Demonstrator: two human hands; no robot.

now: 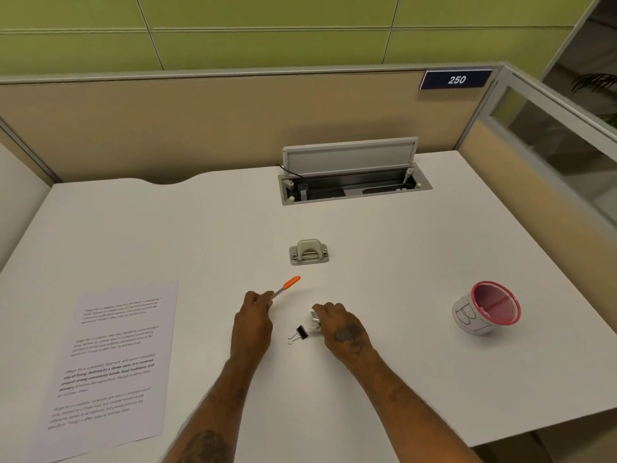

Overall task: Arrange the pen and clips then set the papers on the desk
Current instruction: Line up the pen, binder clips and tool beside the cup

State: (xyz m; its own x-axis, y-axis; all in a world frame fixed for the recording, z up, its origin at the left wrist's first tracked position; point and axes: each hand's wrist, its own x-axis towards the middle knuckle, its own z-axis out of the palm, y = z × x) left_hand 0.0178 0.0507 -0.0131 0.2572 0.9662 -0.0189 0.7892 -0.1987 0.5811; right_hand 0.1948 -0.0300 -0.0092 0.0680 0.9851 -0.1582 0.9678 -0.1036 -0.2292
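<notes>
Desk (384, 279): white. Papers (113, 359) lie flat, near left. Mesh cup (487, 309) far right, open, a likely holder. Advice: carry the pen level and drop it in tip first. Left hand (252, 324) pinches the pen (286, 286), orange cap pointing far-right. Right hand (340, 325) curls over a small white clip (314, 320); grasp uncertain. Black binder clip (298, 334) lies loose between the hands.

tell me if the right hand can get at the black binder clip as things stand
Probably yes. The binder clip lies loose on the desk just left of the right hand, with nothing over it. But that hand is closed on a small white thing, so it might need to put that down first.
</notes>
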